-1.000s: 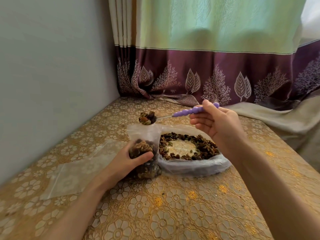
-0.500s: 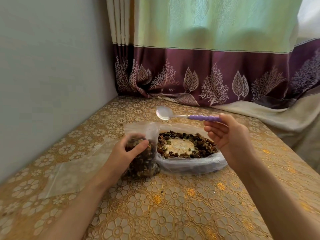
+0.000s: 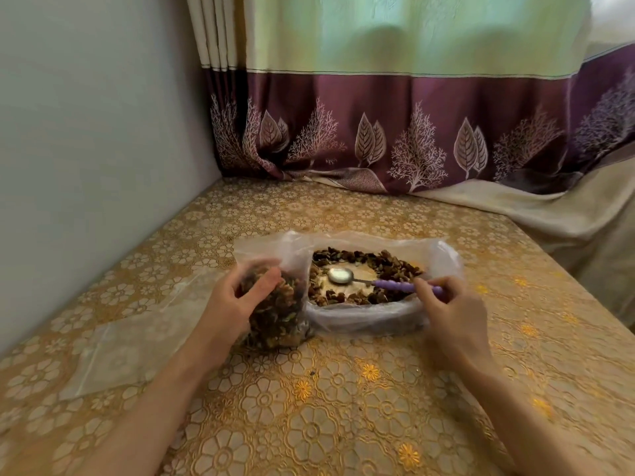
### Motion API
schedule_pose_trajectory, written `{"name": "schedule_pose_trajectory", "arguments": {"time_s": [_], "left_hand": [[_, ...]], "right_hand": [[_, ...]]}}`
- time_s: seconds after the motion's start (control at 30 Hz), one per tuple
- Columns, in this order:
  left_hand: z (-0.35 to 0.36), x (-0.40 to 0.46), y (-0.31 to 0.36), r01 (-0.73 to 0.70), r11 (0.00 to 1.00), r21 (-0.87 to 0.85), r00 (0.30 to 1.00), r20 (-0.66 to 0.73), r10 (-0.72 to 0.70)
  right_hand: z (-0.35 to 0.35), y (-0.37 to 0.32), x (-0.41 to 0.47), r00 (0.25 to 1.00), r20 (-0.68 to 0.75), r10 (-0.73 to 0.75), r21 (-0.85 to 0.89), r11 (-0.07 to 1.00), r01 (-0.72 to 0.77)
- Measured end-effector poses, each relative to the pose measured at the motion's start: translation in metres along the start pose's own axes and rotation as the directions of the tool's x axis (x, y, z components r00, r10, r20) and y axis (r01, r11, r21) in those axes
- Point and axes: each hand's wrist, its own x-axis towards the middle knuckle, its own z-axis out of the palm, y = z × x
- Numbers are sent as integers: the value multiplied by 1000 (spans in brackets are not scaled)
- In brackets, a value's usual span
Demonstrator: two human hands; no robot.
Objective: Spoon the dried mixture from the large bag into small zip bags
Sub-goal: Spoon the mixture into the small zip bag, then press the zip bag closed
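A large clear bag (image 3: 371, 317) lies open on the table, with the dark dried mixture (image 3: 395, 266) ringed around a bare patch in its middle. My right hand (image 3: 450, 314) grips the purple handle of a spoon (image 3: 395, 285); its empty metal bowl rests in that bare patch. Left of the large bag stands a small zip bag (image 3: 278, 310), mostly full of mixture, its open top upright. My left hand (image 3: 230, 300) clasps this small bag from the left, thumb across its front.
Flat empty zip bags (image 3: 127, 352) lie on the gold floral tablecloth (image 3: 343, 424) to the left of my left arm. A grey wall (image 3: 86, 149) runs along the left. A purple and green curtain (image 3: 412, 132) hangs behind, draping onto the table at the far right.
The spoon tipped its load into the small bag, then my right hand swung it right and lowered it, empty, into the large bag. My left hand kept holding the small bag.
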Motion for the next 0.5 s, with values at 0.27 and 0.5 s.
{"name": "schedule_pose_trajectory", "arguments": {"time_s": [0.27, 0.5], "left_hand": [[5, -3, 8, -23, 997, -69, 994, -107, 16], [27, -19, 19, -107, 994, -35, 994, 4, 107]], "right_hand": [[10, 6, -1, 991, -48, -125, -324, 940, 103], [8, -10, -17, 916, -148, -373, -128, 926, 356]]}}
